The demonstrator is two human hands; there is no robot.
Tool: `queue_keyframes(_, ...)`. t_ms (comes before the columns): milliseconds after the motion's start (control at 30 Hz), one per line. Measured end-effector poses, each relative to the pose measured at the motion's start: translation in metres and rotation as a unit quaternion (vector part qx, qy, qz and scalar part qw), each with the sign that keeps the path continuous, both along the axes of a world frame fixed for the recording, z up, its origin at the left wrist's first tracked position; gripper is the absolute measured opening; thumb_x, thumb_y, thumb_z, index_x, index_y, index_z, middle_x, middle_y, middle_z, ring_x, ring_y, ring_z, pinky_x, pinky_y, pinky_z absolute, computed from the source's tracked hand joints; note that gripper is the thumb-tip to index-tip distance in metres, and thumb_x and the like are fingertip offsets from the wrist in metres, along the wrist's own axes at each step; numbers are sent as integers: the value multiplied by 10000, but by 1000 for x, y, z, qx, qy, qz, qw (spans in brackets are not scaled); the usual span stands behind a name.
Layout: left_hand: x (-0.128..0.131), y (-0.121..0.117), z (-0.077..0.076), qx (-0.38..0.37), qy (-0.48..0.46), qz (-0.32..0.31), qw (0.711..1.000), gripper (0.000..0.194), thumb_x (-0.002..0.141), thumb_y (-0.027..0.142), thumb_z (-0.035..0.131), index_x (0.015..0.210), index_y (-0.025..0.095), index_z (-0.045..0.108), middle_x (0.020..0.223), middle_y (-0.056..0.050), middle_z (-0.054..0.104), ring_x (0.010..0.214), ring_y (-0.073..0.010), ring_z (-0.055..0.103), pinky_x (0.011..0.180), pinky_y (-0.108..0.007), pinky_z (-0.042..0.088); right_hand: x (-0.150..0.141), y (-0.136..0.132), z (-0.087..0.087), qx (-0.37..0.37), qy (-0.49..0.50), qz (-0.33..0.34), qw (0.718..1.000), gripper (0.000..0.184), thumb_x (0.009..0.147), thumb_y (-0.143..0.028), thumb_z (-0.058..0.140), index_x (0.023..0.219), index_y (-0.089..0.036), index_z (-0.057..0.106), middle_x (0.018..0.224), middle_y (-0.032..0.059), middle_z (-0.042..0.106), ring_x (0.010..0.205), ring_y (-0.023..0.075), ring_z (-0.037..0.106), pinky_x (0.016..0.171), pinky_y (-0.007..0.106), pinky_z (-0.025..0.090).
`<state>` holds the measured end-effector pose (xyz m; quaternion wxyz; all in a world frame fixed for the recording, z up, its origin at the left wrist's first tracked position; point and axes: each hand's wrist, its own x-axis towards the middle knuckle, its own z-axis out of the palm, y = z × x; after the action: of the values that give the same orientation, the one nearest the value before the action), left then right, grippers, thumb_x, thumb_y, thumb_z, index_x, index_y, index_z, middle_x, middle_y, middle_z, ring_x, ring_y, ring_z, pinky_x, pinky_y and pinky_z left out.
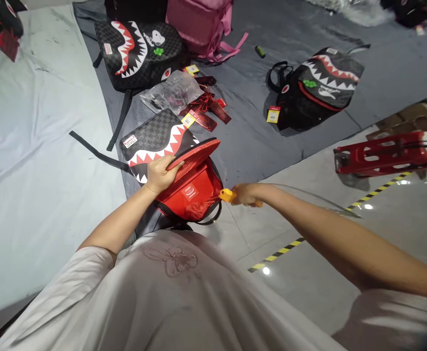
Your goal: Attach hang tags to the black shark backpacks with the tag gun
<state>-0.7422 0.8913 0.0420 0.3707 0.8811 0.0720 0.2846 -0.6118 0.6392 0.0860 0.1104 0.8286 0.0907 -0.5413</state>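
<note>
My left hand [162,174] is closed on the folded-back front panel of a black checked backpack [154,127] with a red-and-white shark-mouth print. The backpack lies on the grey cloth right in front of me, its red lining [178,197] exposed and a pale label inside. My right hand [246,193] grips a yellow-orange tool [227,195] that looks like a tagging gun. Its tip is at the right edge of the opening; I cannot tell whether it touches. A thin grey strip trails to the right from that hand. Above the backpack lie red hang tags [208,109].
Similar shark-print backpacks stand at the upper left [142,53] and right [317,90]. Behind are a pink backpack [200,27] and clear plastic wrap [172,90]. A red plastic frame [381,153] rests on the tiled floor, beside yellow-black tape [279,252].
</note>
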Motion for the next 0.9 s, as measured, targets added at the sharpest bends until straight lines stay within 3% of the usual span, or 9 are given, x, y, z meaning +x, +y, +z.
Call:
queue_keyframes(100, -2, 2, 0, -6, 9, 8, 1000, 476, 959, 551, 458, 715, 186, 641, 612, -15, 610, 547, -126, 546, 563, -246, 386, 6, -19, 23, 12, 80, -58, 995, 54, 878, -190, 628, 883, -137, 618, 435, -82, 421, 354, 66, 392, 479, 232, 319)
queue_keyframes(200, -2, 2, 0, -7, 17, 15, 1000, 480, 958, 554, 457, 710, 183, 635, 617, -17, 611, 548, -124, 543, 561, -245, 381, 8, -38, 28, 74, 123, -133, 981, 68, 949, -226, 526, 924, -168, 551, 428, -114, 357, 353, 45, 343, 466, 228, 256)
queue_keyframes(300, -2, -1, 2, -6, 30, 27, 999, 470, 954, 552, 463, 722, 184, 642, 613, -14, 603, 546, -121, 537, 558, -243, 378, 9, -59, 14, 197, 157, -313, 916, 96, 947, -271, 520, 902, -186, 509, 435, -131, 319, 358, 37, 280, 456, 224, 237)
queue_keyframes(367, -3, -5, 5, -3, 38, 28, 999, 463, 947, 556, 475, 723, 187, 644, 601, -10, 592, 537, -119, 527, 553, -244, 377, 8, -70, 0, 248, 167, -391, 870, 145, 916, -318, 569, 890, -194, 499, 442, -149, 279, 367, 32, 215, 448, 214, 239)
queue_keyframes(467, -5, -10, 10, 8, 41, 34, 999, 454, 945, 547, 482, 717, 187, 638, 586, -4, 579, 520, -115, 509, 543, -244, 374, 7, -82, -15, 278, 189, -409, 848, 254, 833, -390, 670, 896, -201, 513, 448, -155, 264, 379, 36, 185, 427, 196, 238)
queue_keyframes(567, -8, -14, 13, 29, 43, 41, 998, 426, 937, 521, 508, 715, 183, 642, 574, 1, 575, 510, -109, 506, 534, -238, 368, 12, -92, -18, 297, 219, -411, 834, 352, 740, -433, 751, 902, -199, 544, 441, -149, 270, 370, 44, 212, 408, 192, 231)
queue_keyframes(767, -12, -34, 10, 61, 53, 76, 994, 363, 917, 474, 544, 743, 178, 663, 588, -7, 608, 524, -115, 546, 550, -241, 387, 35, -122, -9, 250, 243, -315, 883, 371, 675, -458, 744, 893, -217, 567, 407, -114, 344, 343, 67, 277, 416, 223, 240)
queue_keyframes(867, -25, -55, 22, 41, 128, 70, 988, 350, 924, 458, 513, 811, 171, 679, 712, -61, 683, 659, -176, 638, 645, -289, 459, 35, -150, -15, 257, 193, -260, 910, 405, 673, -468, 698, 992, -235, 611, 371, -51, 410, 324, 101, 340, 421, 254, 239)
queue_keyframes(900, -32, -62, 27, 25, 162, 55, 985, 333, 924, 442, 508, 846, 172, 687, 785, -84, 709, 735, -202, 668, 694, -311, 483, 35, -161, -23, 273, 153, -275, 909, 474, 665, -497, 686, 1072, -268, 605, 349, -38, 410, 312, 123, 355, 417, 267, 250)
